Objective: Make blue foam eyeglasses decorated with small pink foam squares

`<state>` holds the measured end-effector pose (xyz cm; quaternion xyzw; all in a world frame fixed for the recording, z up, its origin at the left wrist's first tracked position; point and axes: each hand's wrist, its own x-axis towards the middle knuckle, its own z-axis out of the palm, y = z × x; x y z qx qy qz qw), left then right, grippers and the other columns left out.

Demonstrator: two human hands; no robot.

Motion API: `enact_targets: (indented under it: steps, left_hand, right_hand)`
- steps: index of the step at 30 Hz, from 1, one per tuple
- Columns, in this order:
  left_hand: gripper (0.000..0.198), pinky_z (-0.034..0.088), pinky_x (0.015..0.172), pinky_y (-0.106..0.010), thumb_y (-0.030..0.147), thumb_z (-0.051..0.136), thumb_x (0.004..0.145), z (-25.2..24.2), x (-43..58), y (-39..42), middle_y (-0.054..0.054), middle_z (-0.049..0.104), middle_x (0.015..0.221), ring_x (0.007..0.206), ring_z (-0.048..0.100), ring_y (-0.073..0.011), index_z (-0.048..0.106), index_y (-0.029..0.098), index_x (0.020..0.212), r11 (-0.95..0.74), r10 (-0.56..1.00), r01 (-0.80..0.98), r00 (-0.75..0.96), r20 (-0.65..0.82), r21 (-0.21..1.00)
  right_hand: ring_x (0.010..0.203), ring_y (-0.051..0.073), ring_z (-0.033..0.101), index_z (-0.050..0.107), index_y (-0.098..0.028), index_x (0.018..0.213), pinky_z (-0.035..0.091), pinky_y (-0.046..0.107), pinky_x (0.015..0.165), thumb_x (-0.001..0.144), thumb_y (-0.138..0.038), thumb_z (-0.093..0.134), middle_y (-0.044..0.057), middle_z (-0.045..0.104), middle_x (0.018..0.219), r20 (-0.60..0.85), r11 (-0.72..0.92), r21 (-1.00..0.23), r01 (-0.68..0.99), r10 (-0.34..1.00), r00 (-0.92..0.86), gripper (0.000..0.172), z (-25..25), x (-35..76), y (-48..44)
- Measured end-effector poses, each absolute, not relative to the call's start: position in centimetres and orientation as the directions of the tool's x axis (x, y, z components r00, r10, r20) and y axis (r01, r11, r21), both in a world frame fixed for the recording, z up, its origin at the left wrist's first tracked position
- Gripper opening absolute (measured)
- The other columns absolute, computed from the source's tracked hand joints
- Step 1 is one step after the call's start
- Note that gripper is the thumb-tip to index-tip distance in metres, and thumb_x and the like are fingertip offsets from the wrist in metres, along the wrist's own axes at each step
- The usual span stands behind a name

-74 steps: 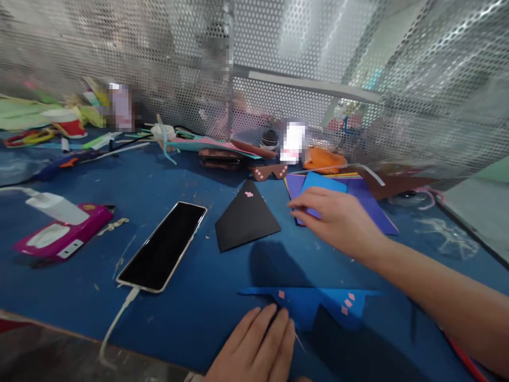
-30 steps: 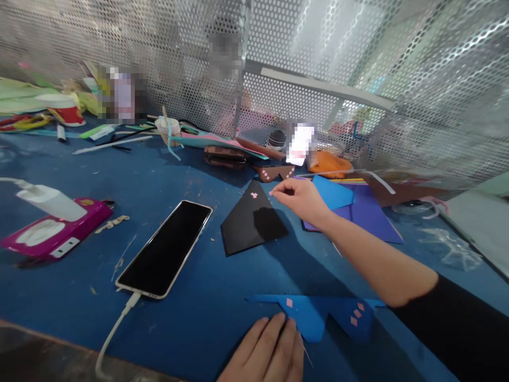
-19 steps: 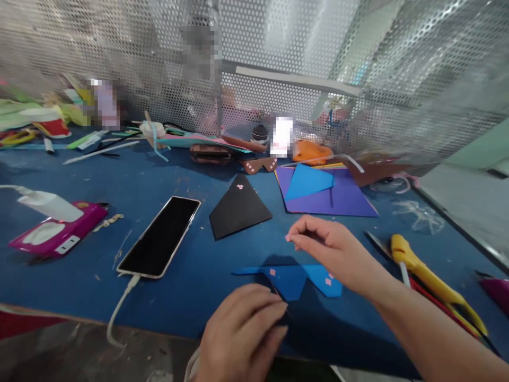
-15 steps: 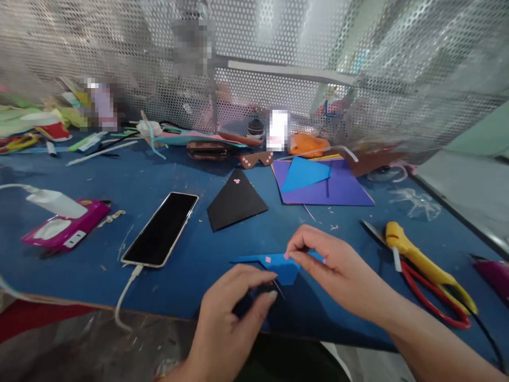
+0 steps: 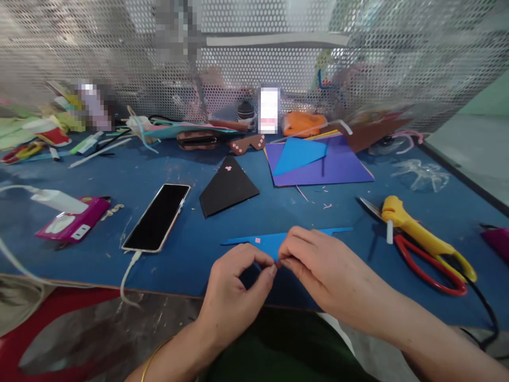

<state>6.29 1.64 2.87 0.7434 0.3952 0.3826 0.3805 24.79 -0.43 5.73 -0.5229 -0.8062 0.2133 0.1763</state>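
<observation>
A blue paper cut-out with small pink squares lies near the front edge of the blue table. My left hand and my right hand meet over its middle, fingertips pinched together there. What the fingertips pinch is too small to make out. A black paper triangle with one pink piece lies behind the hands.
A phone on a cable lies left of centre, with a pink pack further left. Purple and blue sheets lie at the back right. Yellow-and-red scissors rest at the right. A perforated metal screen closes the back.
My right hand came back from the black triangle to the blue cut-out, pinching a tiny pink piece. My left hand rose from lying flat and curled to meet it. The view tilted down.
</observation>
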Motion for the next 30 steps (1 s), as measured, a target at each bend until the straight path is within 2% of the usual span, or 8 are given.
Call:
enact_targets:
  steps: [5,8,11,16,21,30]
  left_hand:
    - [0.014,0.048,0.064,-0.024,0.013,0.058,0.083,2.9,6.9,1.9,0.002,0.067,0.071,0.067,0.062,-0.0111,0.065,0.019,0.072,-0.362,0.889,0.314,0.401,0.223,0.878]
    - [0.014,0.049,0.065,-0.023,0.014,0.059,0.083,2.8,7.0,1.8,0.001,0.068,0.071,0.068,0.063,-0.0113,0.067,0.019,0.074,-0.321,0.904,0.302,0.381,0.195,0.898]
    - [0.013,0.051,0.065,-0.025,0.017,0.06,0.085,2.7,6.8,1.7,-0.001,0.07,0.074,0.07,0.065,-0.013,0.069,0.02,0.076,-0.297,0.916,0.281,0.355,0.188,0.913]
    - [0.013,0.053,0.065,-0.024,0.015,0.061,0.086,2.3,6.7,1.6,0.0,0.071,0.075,0.07,0.066,-0.0131,0.07,0.02,0.078,-0.337,0.91,0.268,0.34,0.239,0.902]
    - [0.013,0.053,0.066,-0.025,0.015,0.061,0.086,2.0,6.7,1.4,-0.001,0.071,0.075,0.071,0.066,-0.0141,0.069,0.021,0.078,-0.39,0.895,0.295,0.344,0.283,0.872]
    - [0.013,0.052,0.067,-0.024,0.013,0.061,0.087,1.3,6.4,1.4,0.0,0.07,0.077,0.073,0.065,-0.012,0.069,0.021,0.08,-0.425,0.881,0.289,0.35,0.319,0.858]
  right_hand:
    - [0.074,0.016,0.051,0.058,-0.02,0.085,0.037,0.031,0.063,0.096,-0.015,0.042,0.003,0.057,0.086,0.054,0.338,-0.552,0.762,0.927,-0.372,0.02,5.3,25.1,-0.6]
    - [0.076,0.015,0.054,0.059,-0.022,0.088,0.041,0.03,0.065,0.097,-0.019,0.044,0.002,0.059,0.088,0.088,0.265,-0.666,0.697,0.956,-0.28,0.018,4.9,25.1,-0.9]
    - [0.078,0.015,0.058,0.062,-0.025,0.088,0.045,0.029,0.068,0.096,-0.025,0.05,0.001,0.062,0.089,0.138,0.179,-0.788,0.589,0.984,-0.114,0.014,4.1,25.0,-1.3]
    - [0.076,0.014,0.059,0.066,-0.028,0.082,0.047,0.027,0.067,0.088,-0.027,0.061,-0.002,0.064,0.082,0.026,0.011,-0.893,0.451,0.999,0.027,0.008,2.9,24.2,-2.2]
    - [0.067,0.013,0.055,0.064,-0.025,0.074,0.045,0.026,0.061,0.085,-0.028,0.062,-0.002,0.062,0.074,-0.03,-0.054,-0.931,0.36,0.997,0.071,0.011,2.8,23.4,-2.2]
    - [0.063,0.011,0.053,0.064,-0.024,0.072,0.043,0.023,0.057,0.084,-0.027,0.06,-0.003,0.06,0.071,-0.034,-0.073,-0.937,0.341,0.992,0.119,0.013,2.6,22.6,-2.1]
